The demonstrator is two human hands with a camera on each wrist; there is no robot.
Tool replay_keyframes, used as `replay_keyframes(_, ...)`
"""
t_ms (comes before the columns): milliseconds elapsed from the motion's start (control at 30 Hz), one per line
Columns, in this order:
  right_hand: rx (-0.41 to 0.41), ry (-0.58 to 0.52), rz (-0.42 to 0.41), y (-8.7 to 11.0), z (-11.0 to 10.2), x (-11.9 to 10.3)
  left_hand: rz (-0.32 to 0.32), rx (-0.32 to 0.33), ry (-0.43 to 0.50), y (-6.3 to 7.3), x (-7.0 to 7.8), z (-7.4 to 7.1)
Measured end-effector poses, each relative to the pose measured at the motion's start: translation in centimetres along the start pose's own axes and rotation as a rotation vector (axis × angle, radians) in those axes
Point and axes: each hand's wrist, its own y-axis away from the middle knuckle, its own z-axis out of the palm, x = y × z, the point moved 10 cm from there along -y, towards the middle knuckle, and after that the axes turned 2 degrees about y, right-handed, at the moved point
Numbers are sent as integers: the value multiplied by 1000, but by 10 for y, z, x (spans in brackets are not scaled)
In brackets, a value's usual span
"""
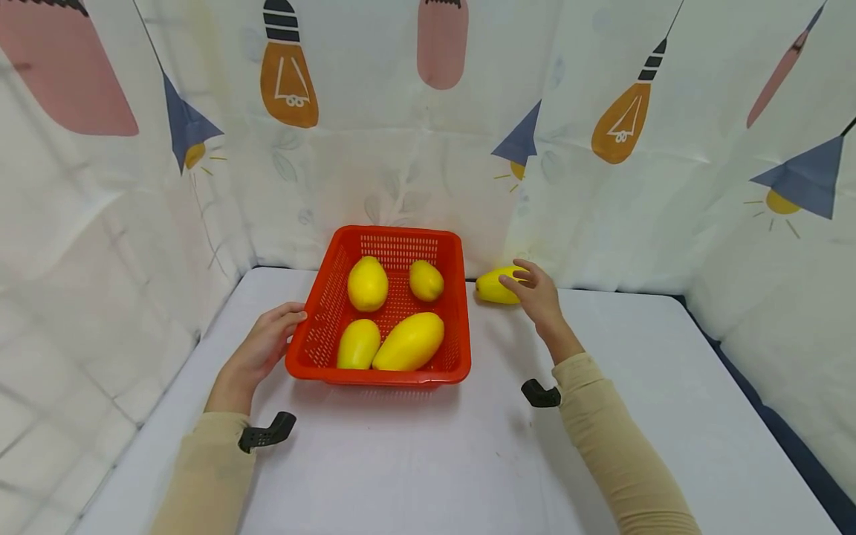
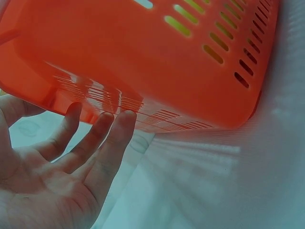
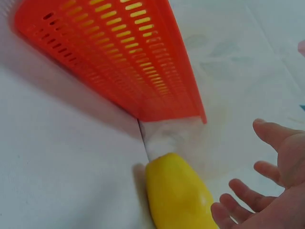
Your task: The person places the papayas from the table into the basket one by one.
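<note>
A red perforated plastic basket (image 1: 383, 377) stands on the table with several yellow fruits in it, among them a long one (image 1: 411, 342) and a small lemon-like one (image 1: 426, 281). My left hand (image 1: 269, 342) holds the basket's left rim; in the left wrist view the fingers (image 2: 107, 148) lie against the outer wall and the thumb side passes behind the rim. To the right of the basket, a yellow oblong fruit (image 1: 495, 286) lies at the table's back edge. My right hand (image 1: 538, 297) hovers beside it, fingers spread and apart from the fruit in the right wrist view.
A white-covered table (image 1: 401, 468) carries everything. Patterned cloth curtains (image 1: 428, 163) hang close behind the basket and along both sides. Black wrist mounts (image 1: 267, 432) stick out from both sleeves.
</note>
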Motion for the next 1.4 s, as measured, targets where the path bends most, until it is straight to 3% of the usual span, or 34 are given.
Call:
replay_keyframes(933,39,15,41,-18,-20,36,20,3,-14,0,1,0)
replay_keyframes(1400,44,64,60,-25,-26,47,0,-5,1,-1,-1,0)
